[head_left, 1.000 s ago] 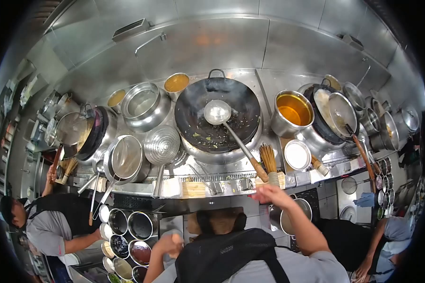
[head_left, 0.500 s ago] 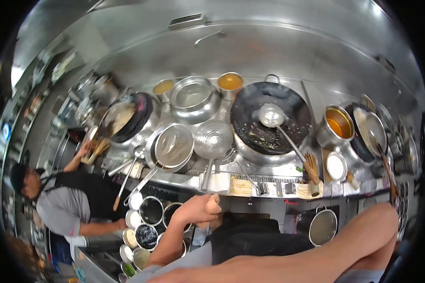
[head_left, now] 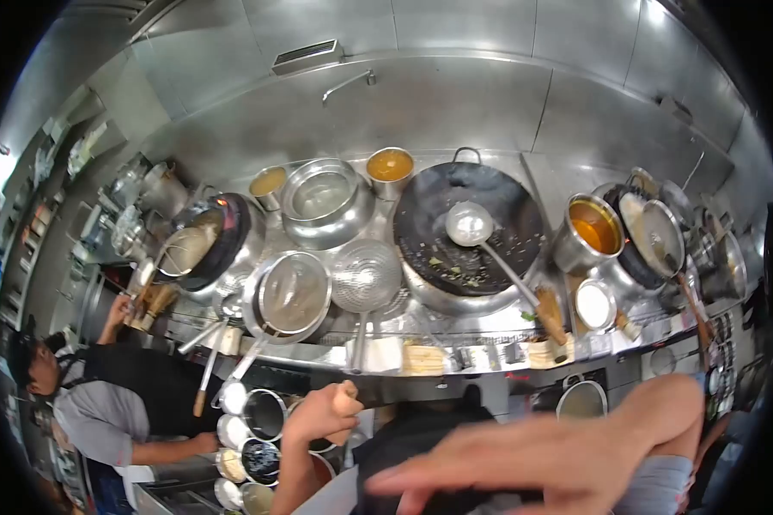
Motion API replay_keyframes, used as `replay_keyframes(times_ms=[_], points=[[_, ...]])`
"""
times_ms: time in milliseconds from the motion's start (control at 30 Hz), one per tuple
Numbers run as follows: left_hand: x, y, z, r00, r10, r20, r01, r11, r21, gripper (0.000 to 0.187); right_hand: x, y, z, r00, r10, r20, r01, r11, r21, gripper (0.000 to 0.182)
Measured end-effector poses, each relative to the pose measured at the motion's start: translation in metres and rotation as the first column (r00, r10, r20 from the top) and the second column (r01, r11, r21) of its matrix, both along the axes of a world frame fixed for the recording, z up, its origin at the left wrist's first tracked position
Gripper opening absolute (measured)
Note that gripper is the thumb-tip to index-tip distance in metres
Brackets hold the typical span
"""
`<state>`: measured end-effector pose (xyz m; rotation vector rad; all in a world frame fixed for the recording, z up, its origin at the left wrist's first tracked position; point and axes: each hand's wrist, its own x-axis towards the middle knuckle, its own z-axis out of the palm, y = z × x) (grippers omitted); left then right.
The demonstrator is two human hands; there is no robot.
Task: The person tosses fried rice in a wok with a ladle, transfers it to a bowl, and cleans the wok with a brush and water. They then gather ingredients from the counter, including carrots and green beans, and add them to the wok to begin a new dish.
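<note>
My left hand [head_left: 322, 414] is closed in front of the stove edge, beside the round containers. A tan, rounded end shows at its top, and I cannot make out what it is. My right hand [head_left: 524, 463] is blurred and close to the camera, fingers stretched out and holding nothing visible. Ahead of both hands is a black wok [head_left: 421, 202] with food scraps in it. A ladle [head_left: 470, 225] rests in the wok, its wooden handle end pointing toward me. Left of the wok lie a perforated strainer [head_left: 366, 276] and a fine mesh sieve [head_left: 295, 294] over a pot.
Steel pots of orange liquid [head_left: 594, 230] and amber liquid [head_left: 390, 165] stand around the wok. A white bowl [head_left: 594, 304] sits at the right. A co-worker [head_left: 116, 395] stands at the left by another wok [head_left: 247, 232]. A tall pot [head_left: 582, 400] stands below the stove edge.
My right arm has swung so that its open hand shows in front of me. My left hand has moved left and slightly down. The stove appears shifted left in view.
</note>
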<state>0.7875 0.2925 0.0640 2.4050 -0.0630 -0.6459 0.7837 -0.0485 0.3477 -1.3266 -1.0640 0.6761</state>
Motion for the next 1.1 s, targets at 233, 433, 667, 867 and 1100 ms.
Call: replay_keyframes(times_ms=[233, 433, 667, 867, 1100], points=[[0.007, -0.049, 0.002, 0.988, 0.111, 0.112, -0.111, 0.994, -0.009, 0.069, 0.009, -0.054, -0.022, 0.934, -0.355, 0.036, 0.208, 0.626, 0.751, 0.029], [0.008, -0.118, 0.027, 0.971, 0.198, 0.138, -0.197, 0.980, -0.020, 0.066, -0.002, -0.068, 0.010, 0.965, -0.085, -0.249, 0.262, 0.223, 0.939, 0.031], [-0.005, -0.173, 0.011, 0.964, 0.222, 0.143, -0.208, 0.972, -0.106, 0.060, -0.021, -0.108, -0.024, 0.958, -0.132, -0.256, 0.262, 0.026, 0.965, 0.038], [-0.009, -0.197, 0.001, 0.950, 0.280, 0.135, -0.274, 0.959, -0.067, 0.061, 0.022, -0.200, -0.008, 0.981, -0.171, -0.095, 0.169, 0.494, 0.853, 0.043], [-0.010, -0.171, 0.005, 0.951, 0.272, 0.149, -0.264, 0.962, -0.070, 0.062, 0.156, -0.306, -0.252, 0.497, -0.842, 0.208, 0.867, 0.477, -0.142, 0.040]])
